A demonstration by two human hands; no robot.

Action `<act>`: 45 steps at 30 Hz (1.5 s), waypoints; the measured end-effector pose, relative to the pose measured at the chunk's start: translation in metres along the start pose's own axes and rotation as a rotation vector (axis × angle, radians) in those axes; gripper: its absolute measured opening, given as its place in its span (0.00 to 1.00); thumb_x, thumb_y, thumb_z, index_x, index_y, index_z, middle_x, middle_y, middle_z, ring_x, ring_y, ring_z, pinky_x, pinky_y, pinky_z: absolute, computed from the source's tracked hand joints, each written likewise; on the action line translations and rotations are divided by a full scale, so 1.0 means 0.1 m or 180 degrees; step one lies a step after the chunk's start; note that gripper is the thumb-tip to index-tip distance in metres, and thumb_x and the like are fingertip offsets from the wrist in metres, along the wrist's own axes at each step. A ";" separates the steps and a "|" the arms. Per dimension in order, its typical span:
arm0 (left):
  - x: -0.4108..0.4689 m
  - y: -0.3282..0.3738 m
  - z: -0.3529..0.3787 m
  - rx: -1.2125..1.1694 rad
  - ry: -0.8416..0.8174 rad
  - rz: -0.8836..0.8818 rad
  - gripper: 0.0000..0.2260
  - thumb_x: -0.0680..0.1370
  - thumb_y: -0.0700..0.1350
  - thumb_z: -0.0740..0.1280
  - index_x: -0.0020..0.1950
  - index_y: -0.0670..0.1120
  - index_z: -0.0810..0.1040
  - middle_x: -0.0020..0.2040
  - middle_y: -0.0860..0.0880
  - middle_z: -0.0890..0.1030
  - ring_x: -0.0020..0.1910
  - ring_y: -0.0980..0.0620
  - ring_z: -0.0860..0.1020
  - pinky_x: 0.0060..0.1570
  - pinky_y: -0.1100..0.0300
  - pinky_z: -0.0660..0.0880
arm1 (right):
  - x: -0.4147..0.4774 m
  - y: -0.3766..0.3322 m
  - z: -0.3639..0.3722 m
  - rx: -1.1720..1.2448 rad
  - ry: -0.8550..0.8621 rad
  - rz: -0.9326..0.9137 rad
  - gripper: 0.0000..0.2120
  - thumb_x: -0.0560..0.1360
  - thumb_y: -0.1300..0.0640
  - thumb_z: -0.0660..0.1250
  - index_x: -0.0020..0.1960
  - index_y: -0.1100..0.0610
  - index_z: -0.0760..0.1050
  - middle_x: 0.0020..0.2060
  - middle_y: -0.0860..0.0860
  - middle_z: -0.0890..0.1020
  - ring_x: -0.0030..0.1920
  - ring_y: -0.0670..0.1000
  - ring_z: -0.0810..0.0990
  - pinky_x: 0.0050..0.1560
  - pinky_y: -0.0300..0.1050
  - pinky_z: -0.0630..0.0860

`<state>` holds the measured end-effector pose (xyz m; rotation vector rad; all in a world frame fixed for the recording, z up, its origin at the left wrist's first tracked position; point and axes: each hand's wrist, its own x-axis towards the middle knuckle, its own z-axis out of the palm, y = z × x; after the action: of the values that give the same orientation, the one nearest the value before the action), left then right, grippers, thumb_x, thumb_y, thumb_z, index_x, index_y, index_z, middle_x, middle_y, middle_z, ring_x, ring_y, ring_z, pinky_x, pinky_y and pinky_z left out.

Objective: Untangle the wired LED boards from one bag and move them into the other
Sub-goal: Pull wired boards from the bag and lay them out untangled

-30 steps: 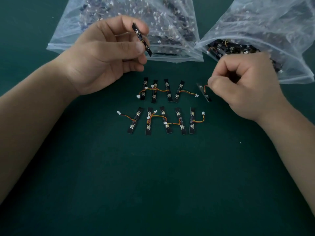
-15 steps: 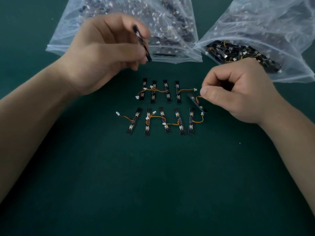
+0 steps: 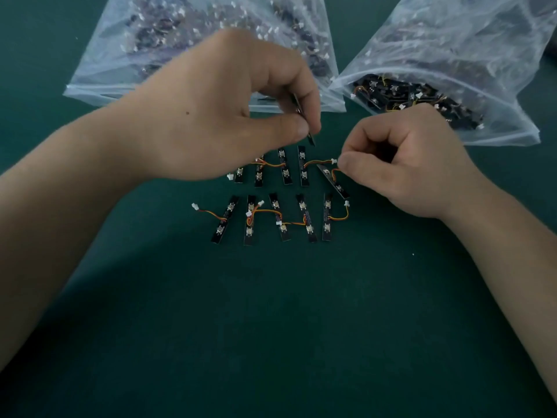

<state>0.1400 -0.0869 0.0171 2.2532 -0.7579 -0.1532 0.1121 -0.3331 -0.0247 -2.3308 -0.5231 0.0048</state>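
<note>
Two rows of black LED boards with orange wires lie on the green mat, an upper row [image 3: 284, 170] and a lower row [image 3: 278, 220]. My left hand [image 3: 229, 116] pinches one black LED board [image 3: 310, 139] between thumb and fingers, just above the upper row's right end. My right hand [image 3: 401, 164] is curled and pinches the orange wire of a slanted board [image 3: 333, 181] lying at the right end of the upper row. Behind the hands lie two clear plastic bags of boards, the left bag [image 3: 120, 70] and the right bag [image 3: 452, 70].
The right bag's open mouth [image 3: 401, 98] shows a tangle of boards and wires just behind my right hand. The dark green mat [image 3: 286, 327] stretches toward me below the rows.
My left hand has come down and to the right with its board, from in front of the left bag to above the upper row. My right hand has drawn its board left to the row's end.
</note>
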 end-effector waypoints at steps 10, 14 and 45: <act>0.09 -0.09 0.09 0.0807 -0.0126 0.0287 0.04 0.81 0.46 0.66 0.50 0.56 0.75 0.44 0.61 0.86 0.52 0.62 0.82 0.63 0.67 0.53 | 0.00 0.01 0.00 -0.0011 0.0059 -0.0011 0.07 0.74 0.52 0.71 0.38 0.48 0.80 0.32 0.46 0.81 0.30 0.45 0.75 0.31 0.30 0.66; 0.10 -0.12 0.09 0.0957 -0.0136 0.0328 0.03 0.81 0.47 0.64 0.50 0.56 0.75 0.43 0.63 0.85 0.51 0.61 0.80 0.61 0.63 0.55 | 0.01 0.01 0.01 -0.0041 0.0087 -0.0032 0.07 0.75 0.52 0.71 0.38 0.46 0.80 0.33 0.45 0.81 0.29 0.44 0.75 0.31 0.29 0.66; 0.09 -0.11 0.12 0.1059 -0.0078 0.0360 0.04 0.79 0.50 0.61 0.50 0.56 0.75 0.42 0.62 0.83 0.50 0.59 0.81 0.67 0.53 0.57 | 0.01 0.03 0.04 -0.0268 0.0341 -0.0181 0.08 0.76 0.52 0.73 0.38 0.51 0.81 0.29 0.40 0.79 0.30 0.41 0.76 0.32 0.27 0.66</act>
<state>0.1487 -0.0931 0.0019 2.5145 -0.9817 0.0005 0.1136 -0.3318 -0.0297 -2.3816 -0.5449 -0.1711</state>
